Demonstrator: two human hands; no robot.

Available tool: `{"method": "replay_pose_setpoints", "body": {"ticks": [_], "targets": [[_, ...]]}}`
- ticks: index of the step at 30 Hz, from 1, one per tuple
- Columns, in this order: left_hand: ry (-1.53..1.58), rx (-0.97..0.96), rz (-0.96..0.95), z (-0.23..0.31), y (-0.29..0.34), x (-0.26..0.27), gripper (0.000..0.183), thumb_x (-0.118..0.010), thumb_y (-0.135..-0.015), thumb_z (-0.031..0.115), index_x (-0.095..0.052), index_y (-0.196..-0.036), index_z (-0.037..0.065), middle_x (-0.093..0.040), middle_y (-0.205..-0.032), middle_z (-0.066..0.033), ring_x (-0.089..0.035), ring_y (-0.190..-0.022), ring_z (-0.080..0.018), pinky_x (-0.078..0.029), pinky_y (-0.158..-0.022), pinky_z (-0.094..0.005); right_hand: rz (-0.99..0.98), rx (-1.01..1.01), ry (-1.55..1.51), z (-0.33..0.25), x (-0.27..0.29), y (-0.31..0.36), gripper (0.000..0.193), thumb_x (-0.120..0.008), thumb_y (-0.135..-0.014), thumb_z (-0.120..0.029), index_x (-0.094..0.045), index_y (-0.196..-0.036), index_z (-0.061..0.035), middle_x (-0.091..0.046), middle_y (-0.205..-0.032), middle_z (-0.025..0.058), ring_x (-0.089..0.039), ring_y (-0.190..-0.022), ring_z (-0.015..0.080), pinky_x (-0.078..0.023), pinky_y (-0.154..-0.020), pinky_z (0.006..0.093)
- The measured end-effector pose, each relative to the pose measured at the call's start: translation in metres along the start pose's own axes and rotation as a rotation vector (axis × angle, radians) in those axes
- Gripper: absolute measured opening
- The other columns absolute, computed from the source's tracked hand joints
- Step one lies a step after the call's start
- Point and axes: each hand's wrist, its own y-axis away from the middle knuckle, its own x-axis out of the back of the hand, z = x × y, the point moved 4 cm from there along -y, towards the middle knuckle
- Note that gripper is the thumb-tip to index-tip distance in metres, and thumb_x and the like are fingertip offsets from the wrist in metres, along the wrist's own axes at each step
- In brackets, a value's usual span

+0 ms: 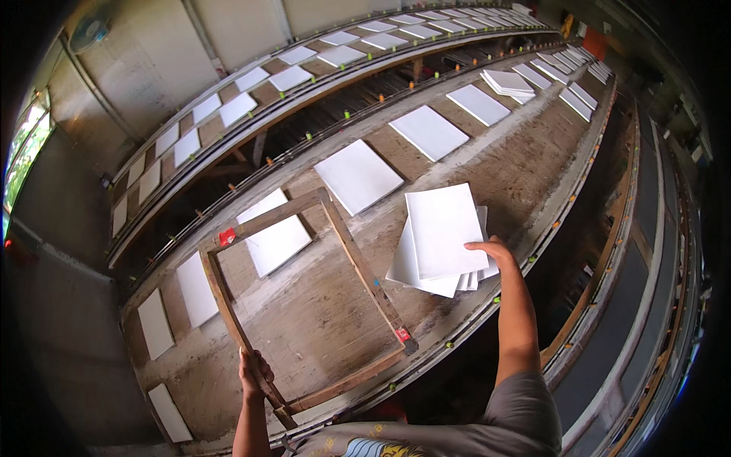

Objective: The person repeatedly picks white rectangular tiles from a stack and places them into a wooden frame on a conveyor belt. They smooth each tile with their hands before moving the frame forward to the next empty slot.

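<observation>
Left hand: grip closed around the left rail of a wooden frame, which extends over the surface from its near edge. Right hand: grip at the right side of an uneven stack of white boards beside that edge, fingers partly hidden, pinch cannot be confirmed. Single boards lie spaced toward the far edge.

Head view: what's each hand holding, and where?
Left hand: wooden frame, gripped by its left bar near the lower end. Right hand: at the right edge of the top white sheet; partly hidden, can't confirm a hold.
</observation>
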Motion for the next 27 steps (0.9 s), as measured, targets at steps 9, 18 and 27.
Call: {"method": "replay_pose_setpoints", "body": {"ticks": [9, 18, 27], "targets": [[0.140, -0.085, 0.019, 0.007, 0.034, 0.073, 0.058, -0.056, -0.096, 0.066, -0.058, -0.109, 0.009, -0.054, -0.068, -0.0033, -0.051, -0.046, -0.0174, -0.044, -0.041, -0.0321, 0.190, 0.101, -0.352, -0.009, -0.078, 0.072, 0.077, -0.090, -0.067, -0.018, -0.054, -0.132, 0.0032, -0.067, -0.118, 0.0187, -0.068, -0.104, 0.0335, -0.056, -0.092, 0.0478], [0.131, -0.158, 0.098, 0.030, 0.081, 0.154, 0.059, -0.056, -0.097, 0.065, -0.057, -0.109, 0.008, -0.054, -0.067, -0.0050, -0.051, -0.046, -0.0183, -0.043, -0.040, -0.0321, -0.124, 0.000, -0.716, 0.017, -0.147, 0.076, 0.067, -0.079, -0.085, -0.032, -0.054, -0.141, -0.0029, -0.066, -0.129, 0.0157, -0.065, -0.116, 0.0360, -0.053, -0.098, 0.0528], [0.227, -0.176, 0.206, 0.039, 0.125, 0.226, 0.057, -0.057, -0.096, 0.066, -0.058, -0.106, 0.010, -0.052, -0.066, -0.0036, -0.051, -0.046, -0.0171, -0.044, -0.041, -0.0311, -0.065, 0.164, -0.928, 0.016, -0.264, 0.100, 0.069, -0.079, -0.086, -0.029, -0.052, -0.143, -0.0021, -0.062, -0.135, 0.0151, -0.061, -0.122, 0.0342, -0.050, -0.103, 0.0497]]}}
